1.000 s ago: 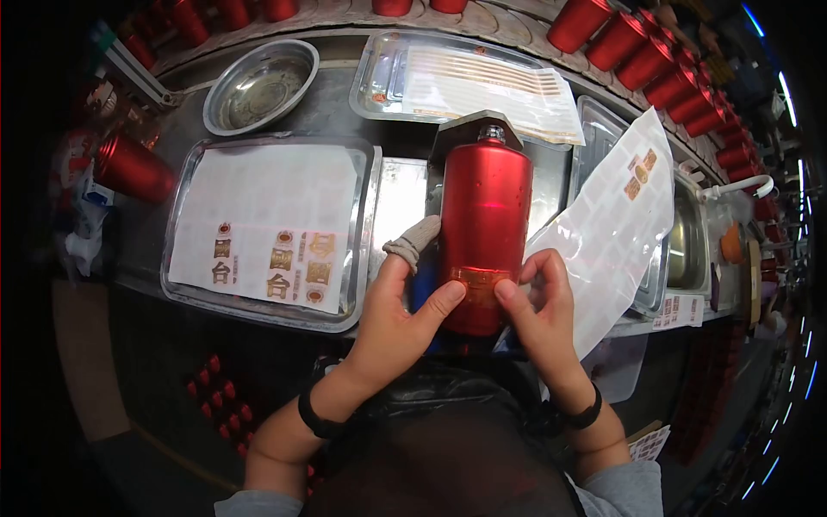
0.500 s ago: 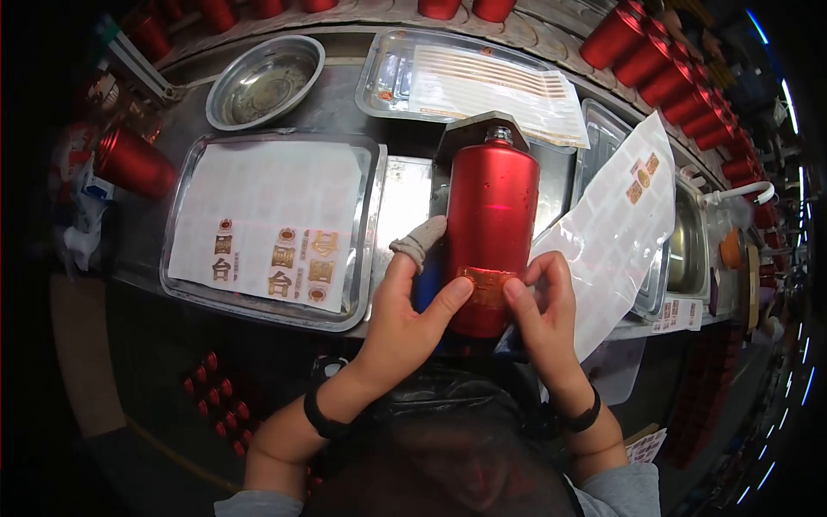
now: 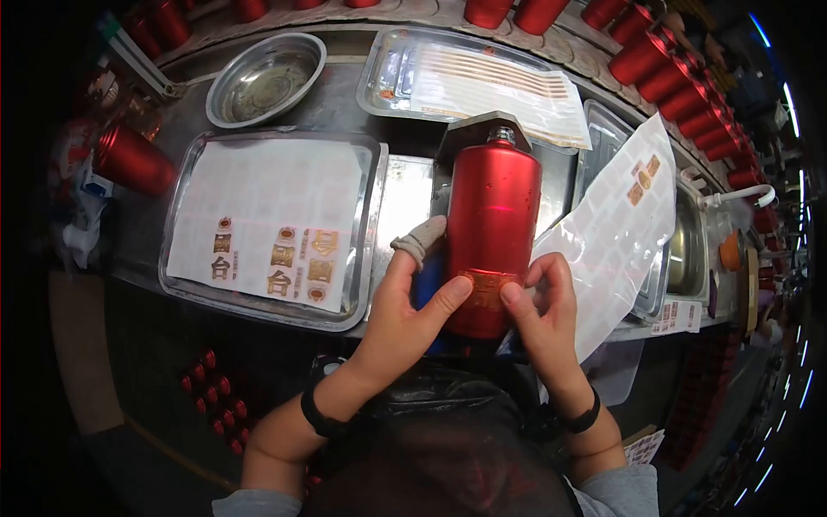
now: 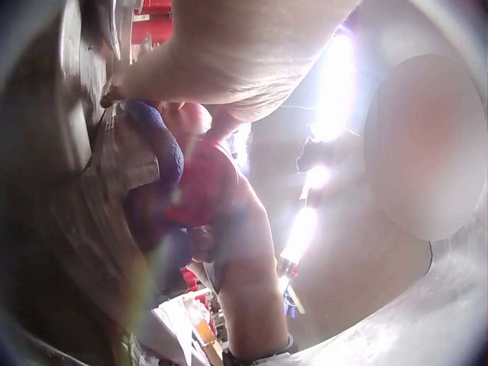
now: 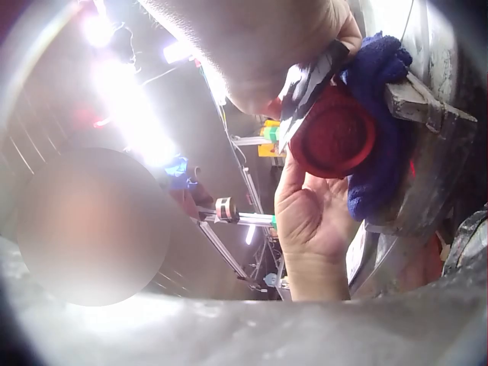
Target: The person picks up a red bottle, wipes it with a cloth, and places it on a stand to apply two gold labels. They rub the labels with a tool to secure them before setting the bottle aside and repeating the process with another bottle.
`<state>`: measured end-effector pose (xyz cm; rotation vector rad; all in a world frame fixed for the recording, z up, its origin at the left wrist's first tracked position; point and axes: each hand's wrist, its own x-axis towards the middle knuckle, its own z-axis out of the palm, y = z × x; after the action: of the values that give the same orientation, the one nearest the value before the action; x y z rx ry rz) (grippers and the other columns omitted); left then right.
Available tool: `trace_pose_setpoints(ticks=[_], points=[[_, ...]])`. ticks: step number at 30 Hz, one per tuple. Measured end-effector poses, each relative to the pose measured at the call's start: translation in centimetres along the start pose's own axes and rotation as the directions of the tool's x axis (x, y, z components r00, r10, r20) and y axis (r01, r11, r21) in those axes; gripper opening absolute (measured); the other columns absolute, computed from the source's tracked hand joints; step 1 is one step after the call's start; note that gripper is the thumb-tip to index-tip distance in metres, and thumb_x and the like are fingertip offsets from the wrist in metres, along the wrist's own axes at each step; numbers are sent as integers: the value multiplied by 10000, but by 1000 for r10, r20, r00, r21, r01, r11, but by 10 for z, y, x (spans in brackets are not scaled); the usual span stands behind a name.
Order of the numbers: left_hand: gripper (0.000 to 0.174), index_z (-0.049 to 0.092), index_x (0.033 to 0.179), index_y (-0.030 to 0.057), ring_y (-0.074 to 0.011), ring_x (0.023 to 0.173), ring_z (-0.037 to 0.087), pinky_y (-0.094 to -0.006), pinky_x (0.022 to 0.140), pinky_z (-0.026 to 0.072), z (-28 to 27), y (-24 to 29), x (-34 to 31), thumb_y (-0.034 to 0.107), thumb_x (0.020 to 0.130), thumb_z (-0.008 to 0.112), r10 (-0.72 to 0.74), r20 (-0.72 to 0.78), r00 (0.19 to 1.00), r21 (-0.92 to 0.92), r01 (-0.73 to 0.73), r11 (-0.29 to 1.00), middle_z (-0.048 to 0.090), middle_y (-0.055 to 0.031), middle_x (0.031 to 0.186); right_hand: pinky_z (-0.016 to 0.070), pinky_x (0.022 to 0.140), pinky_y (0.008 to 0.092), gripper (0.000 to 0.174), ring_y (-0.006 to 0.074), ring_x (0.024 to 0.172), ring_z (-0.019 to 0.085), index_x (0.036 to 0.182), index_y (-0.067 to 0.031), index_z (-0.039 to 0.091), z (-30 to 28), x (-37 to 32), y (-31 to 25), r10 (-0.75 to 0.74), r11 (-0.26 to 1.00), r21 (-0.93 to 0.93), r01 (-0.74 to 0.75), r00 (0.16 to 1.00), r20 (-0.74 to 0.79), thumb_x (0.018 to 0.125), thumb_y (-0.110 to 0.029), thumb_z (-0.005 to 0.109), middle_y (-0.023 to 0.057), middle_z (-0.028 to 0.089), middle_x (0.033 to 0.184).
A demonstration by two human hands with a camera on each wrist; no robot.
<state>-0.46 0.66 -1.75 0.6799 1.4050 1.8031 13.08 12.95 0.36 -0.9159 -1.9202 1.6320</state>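
Observation:
A red metallic bottle [image 3: 493, 207] lies tilted with its neck away from me against a dark angular stand [image 3: 463, 129]. Near its base is a gold label [image 3: 487, 291]. My left hand [image 3: 409, 306] holds the bottle's left side, thumb on the label's left edge; a pale finger cot [image 3: 419, 239] covers the index finger. My right hand [image 3: 551, 314] grips the lower right side, thumb at the label's right edge and index finger bent. From the right wrist view, the round base [image 5: 333, 137] shows beside a blue cloth [image 5: 381, 65]; my left palm [image 5: 320, 217] lies below it.
A tray [image 3: 372, 215] with a sheet of gold characters is at left. Behind it are a metal bowl [image 3: 267, 82] and another tray [image 3: 372, 86] of striped sheets. A translucent label sheet [image 3: 603, 241] hangs at right beside a sink [image 3: 687, 250]. Red bottles [image 3: 668, 73] line the back.
The bottles along the back have travelled to the right. The held bottle sits slightly further right in view, both thumbs staying at the label.

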Motion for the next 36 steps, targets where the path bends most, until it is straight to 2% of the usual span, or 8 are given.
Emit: trace_pose_setpoints(ticks=[16, 28, 31, 34, 36], points=[[574, 344, 1442, -40, -214, 1340, 406, -350, 1137, 297, 2, 0, 1, 142, 967, 613, -4, -19, 1000, 12, 4, 1000, 444, -149, 1421, 348, 553, 162, 354, -5, 638, 412, 923, -66, 433, 4, 0, -3, 7, 999, 32, -7, 1000, -17, 893, -255, 730, -35, 483, 769], [556, 341, 1445, -47, -214, 1342, 405, -352, 1137, 295, 0, -6, 1, 141, 982, 586, 30, -8, 1000, 64, -30, 997, 439, -152, 1428, 345, 547, 168, 317, 0, 635, 416, 919, -58, 433, 2, -1, -4, -9, 1000, -22, 9, 1000, -16, 909, -222, 703, -26, 493, 764], [625, 338, 1448, -48, -227, 1346, 402, -359, 1140, 290, 0, 0, 1, 170, 947, 642, 15, 9, 1000, 20, -15, 1000, 433, -163, 1433, 359, 555, 168, 335, 2, 641, 428, 928, -60, 429, -2, -1, -3, 15, 999, -46, -15, 1000, -2, 896, -229, 717, -28, 495, 763], [753, 342, 1431, -87, -284, 1323, 432, -378, 1114, 327, 1, -2, -3, 262, 886, 725, 110, 2, 994, 300, -106, 948, 442, -217, 1397, 379, 565, 169, 368, 1, 651, 442, 938, -65, 423, 1, -1, -3, -17, 1000, 9, 16, 1000, 18, 873, -234, 743, -29, 500, 762], [805, 333, 1432, -93, -312, 1326, 420, -397, 1114, 321, 2, -4, -3, 295, 860, 746, 107, -6, 994, 317, -100, 943, 429, -235, 1395, 389, 568, 171, 389, 2, 655, 448, 942, -67, 420, 1, -1, -8, -6, 1000, -30, 6, 1000, 24, 859, -236, 760, -27, 505, 766]])
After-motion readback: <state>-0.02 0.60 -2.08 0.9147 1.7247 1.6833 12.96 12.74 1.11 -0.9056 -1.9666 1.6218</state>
